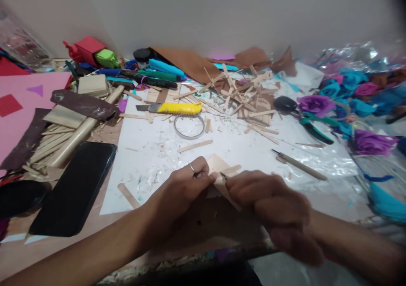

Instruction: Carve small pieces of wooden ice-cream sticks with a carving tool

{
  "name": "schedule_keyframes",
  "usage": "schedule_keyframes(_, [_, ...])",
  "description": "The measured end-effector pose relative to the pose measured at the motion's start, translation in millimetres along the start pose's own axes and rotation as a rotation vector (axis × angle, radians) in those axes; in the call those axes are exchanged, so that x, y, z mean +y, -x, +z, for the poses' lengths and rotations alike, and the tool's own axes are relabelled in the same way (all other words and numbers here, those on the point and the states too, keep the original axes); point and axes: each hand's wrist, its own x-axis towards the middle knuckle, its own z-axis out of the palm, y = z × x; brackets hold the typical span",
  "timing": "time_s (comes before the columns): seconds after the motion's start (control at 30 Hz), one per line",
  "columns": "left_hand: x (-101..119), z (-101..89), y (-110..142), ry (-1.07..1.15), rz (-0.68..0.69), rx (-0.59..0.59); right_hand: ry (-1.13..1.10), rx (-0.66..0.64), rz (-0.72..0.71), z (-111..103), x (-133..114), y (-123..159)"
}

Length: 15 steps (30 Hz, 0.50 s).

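Note:
My left hand (185, 188), a ring on one finger, is closed with thumb and fingers pinching a craft stick (234, 168). Beneath the stick lies a small flat piece of wood (217, 162) near the table's front edge. My right hand (269, 197), partly smeared by motion, is closed around a small-bladed carving tool (223, 176). Only the dark tip of that tool shows, close to my left thumb and the stick; its handle is hidden in the fist. A loose craft stick (195, 146) lies just beyond my hands.
White paper (152, 159) covers the middle. On it lie a yellow utility knife (179, 108), a tape roll (189, 137), piled craft sticks (250, 93), a carving tool (300, 165) and pliers (315, 127). A phone (76, 188) is left; paper flowers (317, 104) stand right.

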Motion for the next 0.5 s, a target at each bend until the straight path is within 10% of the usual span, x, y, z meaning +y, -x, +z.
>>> schedule_keyframes(0.23, [2.8, 0.3, 2.2, -0.179, 0.205, -0.009, -0.347, 0.103, 0.018, -37.0, -35.5, -37.7])
schedule_keyframes(0.5, [-2.4, -3.4, 3.9, -0.231, 0.297, 0.172, 0.5, -0.14, -0.179, -43.3, -16.9, -29.0])
